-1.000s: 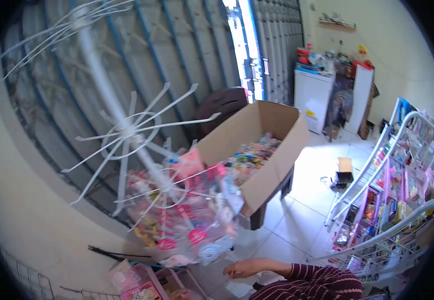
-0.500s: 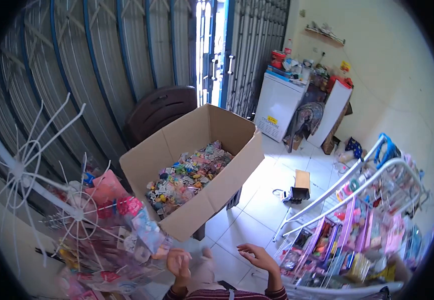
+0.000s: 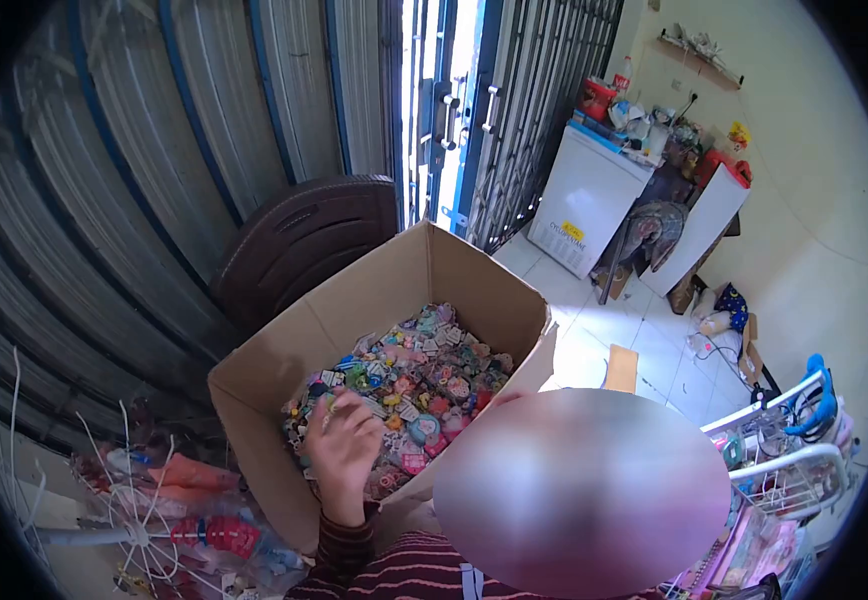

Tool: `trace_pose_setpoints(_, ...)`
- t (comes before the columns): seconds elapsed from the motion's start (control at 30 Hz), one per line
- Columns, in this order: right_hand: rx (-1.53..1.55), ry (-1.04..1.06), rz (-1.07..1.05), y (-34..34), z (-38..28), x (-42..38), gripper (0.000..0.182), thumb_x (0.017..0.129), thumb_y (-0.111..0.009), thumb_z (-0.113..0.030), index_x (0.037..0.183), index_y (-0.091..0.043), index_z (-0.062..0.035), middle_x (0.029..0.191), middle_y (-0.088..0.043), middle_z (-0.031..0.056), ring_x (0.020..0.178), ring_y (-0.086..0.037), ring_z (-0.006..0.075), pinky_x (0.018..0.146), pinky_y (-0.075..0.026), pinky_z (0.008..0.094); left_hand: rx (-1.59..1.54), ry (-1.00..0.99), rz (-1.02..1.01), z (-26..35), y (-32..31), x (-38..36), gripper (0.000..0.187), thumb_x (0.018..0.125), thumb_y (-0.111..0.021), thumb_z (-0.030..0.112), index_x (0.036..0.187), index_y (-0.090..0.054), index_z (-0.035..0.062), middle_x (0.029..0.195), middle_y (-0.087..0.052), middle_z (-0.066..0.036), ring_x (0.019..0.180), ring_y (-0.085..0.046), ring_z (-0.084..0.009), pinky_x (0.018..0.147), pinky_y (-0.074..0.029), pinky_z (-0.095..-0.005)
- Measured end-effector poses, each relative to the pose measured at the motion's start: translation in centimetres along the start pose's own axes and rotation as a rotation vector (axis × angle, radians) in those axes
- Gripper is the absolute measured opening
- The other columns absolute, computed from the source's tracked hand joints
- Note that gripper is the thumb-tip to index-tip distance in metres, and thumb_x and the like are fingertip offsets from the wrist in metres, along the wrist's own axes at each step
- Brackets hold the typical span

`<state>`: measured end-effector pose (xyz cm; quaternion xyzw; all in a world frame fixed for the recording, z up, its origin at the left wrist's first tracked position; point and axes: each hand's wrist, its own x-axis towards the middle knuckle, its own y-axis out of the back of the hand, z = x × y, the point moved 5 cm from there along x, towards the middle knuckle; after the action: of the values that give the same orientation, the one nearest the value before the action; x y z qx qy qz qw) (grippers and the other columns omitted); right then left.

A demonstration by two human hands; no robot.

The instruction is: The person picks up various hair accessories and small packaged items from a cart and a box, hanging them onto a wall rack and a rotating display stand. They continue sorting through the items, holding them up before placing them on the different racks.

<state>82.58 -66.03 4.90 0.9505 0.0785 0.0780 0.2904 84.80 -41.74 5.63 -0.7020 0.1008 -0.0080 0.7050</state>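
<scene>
Reaching over the cardboard box (image 3: 354,300), left hand (image 3: 345,447) had loosely parted, empty fingers (image 3: 357,413), colourful packets (image 3: 429,400) lay just beyond, right hand was hidden.

- Striped shirt (image 3: 414,565): deep maroon, thin pale lines across it
- Cardboard box (image 3: 374,285): plain brown
- Packaged trinkets (image 3: 424,390): a jumble of pink, red, yellow, green, blue and white
- Folding shutter (image 3: 301,90): grey, with blue uprights (image 3: 337,90)
- Slotted plastic panel (image 3: 314,230): dark brown
- Chest freezer (image 3: 594,190): white, yellow label (image 3: 572,230)
- Bucket (image 3: 597,98): bright red
</scene>
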Motion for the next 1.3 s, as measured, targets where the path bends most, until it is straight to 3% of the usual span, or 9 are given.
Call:
trace_pose_setpoints(0.07, 0.076, 0.036, -0.025, 1.3, -0.1, 5.0, 0.018, 0.079, -0.051, -0.014, 0.093, -0.054, -0.0037, 0.080, -0.058, 0.0040, 0.067, -0.054, 0.0104, 0.057, -0.042, 0.0225, -0.285, 0.351, 0.126, -2.1, 0.9, 2.3, 0.019, 0.080, -0.044, 0.018, 0.092, -0.044, 0.0028, 0.077, -0.044, -0.002, 0.060, -0.038, -0.0097, 0.055, -0.031, -0.0228)
trace_pose_setpoints(0.23, -0.175, 0.260, -0.268, 0.8, 3.2, 19.7, 0.022, 0.075, -0.052, -0.014, 0.091, -0.049, 0.0000, 0.074, -0.057, 0.0135, 0.067, -0.055, 0.0240, 0.060, -0.043, 0.0308, -0.128, 0.198, 0.129, -3.5, 2.2, 6.1, 0.016, 0.078, -0.045, 0.016, 0.086, -0.049, 0.0029, 0.079, -0.045, -0.003, 0.060, -0.040, -0.0113, 0.056, -0.032, -0.0235)
trace_pose_setpoints(0.37, -0.311, 0.107, -0.775, -3.8, 9.3, 30.4, 0.023, 0.071, -0.049, -0.014, 0.090, -0.056, -0.0032, 0.083, -0.058, 0.0148, 0.073, -0.056, 0.0231, 0.061, -0.044, 0.0307, 0.188, 0.024, 0.345, -4.2, 7.0, 10.4, 0.011, 0.077, -0.047, 0.015, 0.081, -0.051, 0.0059, 0.076, -0.049, -0.003, 0.060, -0.044, -0.0123, 0.054, -0.035, -0.0244)
trace_pose_setpoints(0.47, -0.328, 0.043, -0.822, -8.1, 15.7, 35.0, 0.024, 0.070, -0.052, -0.018, 0.088, -0.059, -0.0039, 0.083, -0.058, 0.0154, 0.072, -0.057, 0.0242, 0.062, -0.044, 0.0322, 0.385, 0.068, 0.563, -4.9, 12.7, 14.2, 0.009, 0.075, -0.049, 0.015, 0.079, -0.051, 0.0074, 0.074, -0.052, -0.003, 0.061, -0.047, -0.0129, 0.051, -0.038, -0.0253)
trace_pose_setpoints(0.57, -0.480, -0.198, -0.713, -11.1, 20.5, 35.4, 0.029, 0.067, -0.056, -0.021, 0.087, -0.057, 0.0003, 0.089, -0.056, 0.0187, 0.079, -0.055, 0.0303, 0.067, -0.045, 0.0366, 0.480, 0.102, 0.760, -5.1, 19.0, 17.7, 0.008, 0.074, -0.050, 0.014, 0.079, -0.051, 0.0084, 0.073, -0.052, -0.002, 0.063, -0.049, -0.0136, 0.051, -0.038, -0.0258)
trace_pose_setpoints(0.77, -0.613, -0.037, -0.440, -14.1, 28.2, 29.8, 0.025, 0.059, -0.052, -0.004, 0.083, -0.058, 0.0012, 0.089, -0.054, 0.0233, 0.080, -0.054, 0.0354, 0.072, -0.042, 0.0407, 0.929, -0.056, 0.967, -3.5, 24.6, 21.8, 0.031, 0.074, -0.049, 0.015, 0.105, -0.047, 0.0133, 0.093, -0.050, -0.006, 0.084, -0.049, -0.0175, 0.066, -0.041, -0.0331)
trace_pose_setpoints(1.03, -0.696, -0.074, -0.511, -14.7, 29.1, 25.9, 0.017, 0.063, -0.057, -0.007, 0.080, -0.060, -0.0071, 0.089, -0.053, 0.0141, 0.082, -0.054, 0.0312, 0.068, -0.045, 0.0389, 1.005, 0.051, 0.871, -4.7, 25.4, 23.2, 0.045, 0.076, -0.045, 0.021, 0.119, -0.036, 0.0132, 0.123, -0.032, -0.009, 0.118, -0.016, -0.0308, 0.090, -0.020, -0.0416)
trace_pose_setpoints(1.23, -0.724, -0.150, -0.672, -15.7, 27.2, 27.3, 0.017, 0.067, -0.054, -0.010, 0.083, -0.059, -0.0055, 0.095, -0.054, 0.0143, 0.085, -0.055, 0.0282, 0.070, -0.045, 0.0387, 1.003, 0.031, 0.829, -5.0, 24.3, 24.0, 0.043, 0.075, -0.046, 0.020, 0.116, -0.039, 0.0106, 0.120, -0.036, -0.006, 0.117, -0.022, -0.0205, 0.091, -0.018, -0.0400)
trace_pose_setpoints(1.3, -0.752, -0.158, -0.667, -14.9, 23.8, 28.6, 0.017, 0.070, -0.052, -0.011, 0.084, -0.060, -0.0075, 0.099, -0.054, 0.0117, 0.088, -0.054, 0.0280, 0.069, -0.046, 0.0377, 1.116, -0.043, 0.836, -5.3, 22.6, 24.4, 0.037, 0.074, -0.048, 0.019, 0.110, -0.046, 0.0095, 0.104, -0.051, -0.006, 0.102, -0.042, -0.0183, 0.087, -0.024, -0.0385)
